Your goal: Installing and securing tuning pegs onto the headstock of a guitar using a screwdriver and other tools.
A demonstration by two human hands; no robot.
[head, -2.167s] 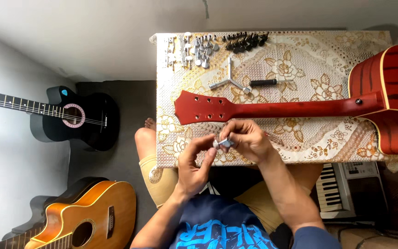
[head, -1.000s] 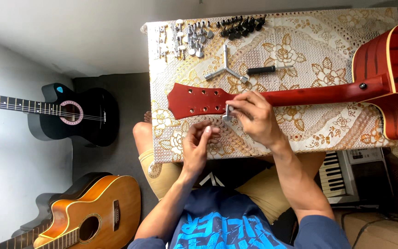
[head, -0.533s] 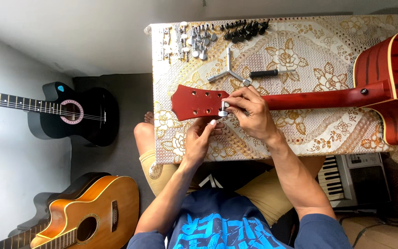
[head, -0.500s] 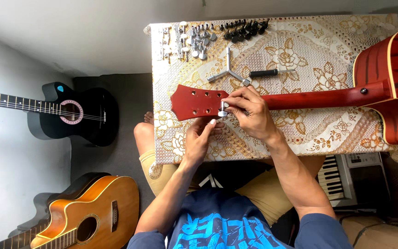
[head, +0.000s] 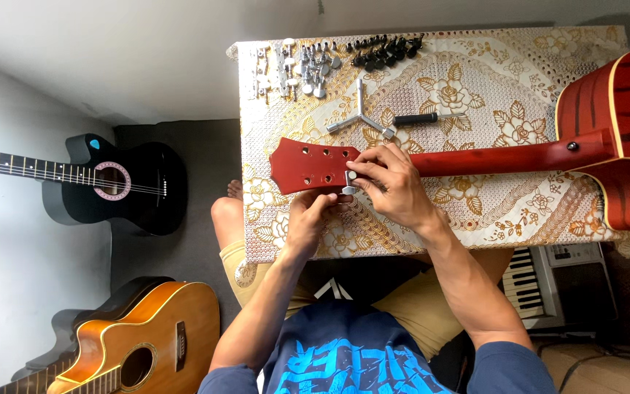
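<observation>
- The red guitar (head: 519,157) lies across the bench (head: 475,211), headstock (head: 311,166) at 9 o'clock, body at 3 o'clock.
- The right hand (head: 391,186) rests on the neck just beside the headstock; its grip is closed on a small silver tuner (head: 350,179) at the lower edge of the headstock.
- The left hand (head: 308,222) is at 6 o'clock from the headstock, fingers curled and touching its lower edge; I cannot tell if this grip holds something.
- At 12 o'clock from the hands lie a three-arm wrench (head: 359,120) and a black-handled tool (head: 424,118).
- On the far edge of the bench are silver tuners (head: 297,69) and black pegs (head: 384,49).
- On the floor at 9 o'clock lies a black guitar (head: 111,182), at 7 o'clock an orange guitar (head: 144,343).
- A keyboard (head: 530,281) shows under the bench at 4 o'clock.
</observation>
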